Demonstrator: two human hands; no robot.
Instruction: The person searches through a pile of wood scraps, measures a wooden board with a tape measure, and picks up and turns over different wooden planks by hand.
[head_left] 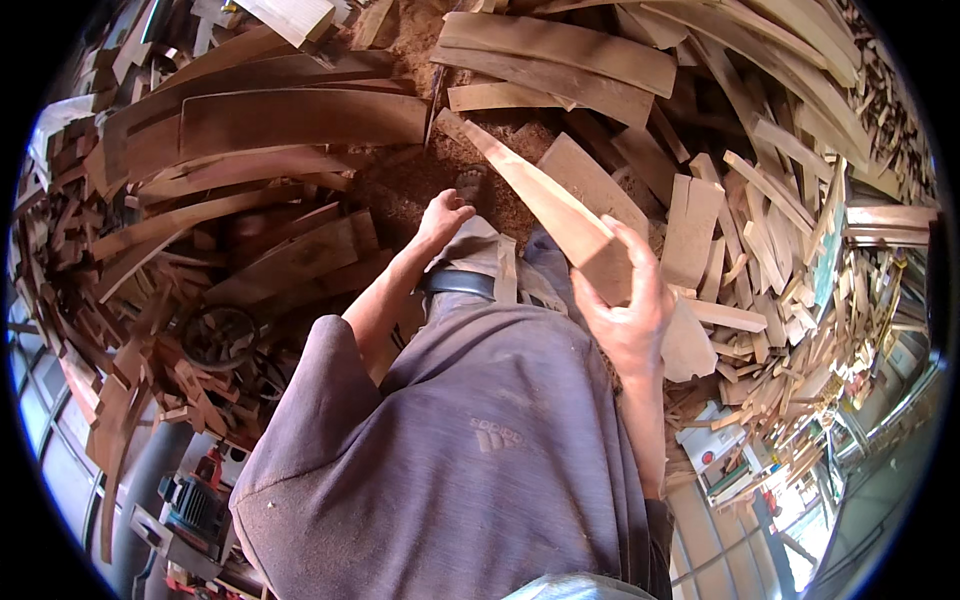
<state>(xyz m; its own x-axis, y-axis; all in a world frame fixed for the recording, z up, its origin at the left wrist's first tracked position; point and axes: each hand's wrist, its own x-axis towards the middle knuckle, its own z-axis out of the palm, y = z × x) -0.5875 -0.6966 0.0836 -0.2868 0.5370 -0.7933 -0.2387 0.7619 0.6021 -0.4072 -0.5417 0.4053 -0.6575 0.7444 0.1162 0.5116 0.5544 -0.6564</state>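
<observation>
My right hand [632,285] grips the wide near end of a tapered wooden board [545,195]. My thumb lies on one side and the fingers wrap over the other. The board's narrow tip points away and to the left, over the sawdust. In front of my belt, my left hand [443,218] hangs over my thigh with its fingers curled in. Nothing shows in it. Just past that hand, my sandalled foot [470,182] stands on the sawdust-covered floor [395,185].
Curved brown planks [300,120] lie stacked at the far left, and more curved boards [560,55] at the far right. Wood offcuts [770,270] are heaped along the right. A round container [220,337] of scraps and an electric motor [190,505] stand at the left.
</observation>
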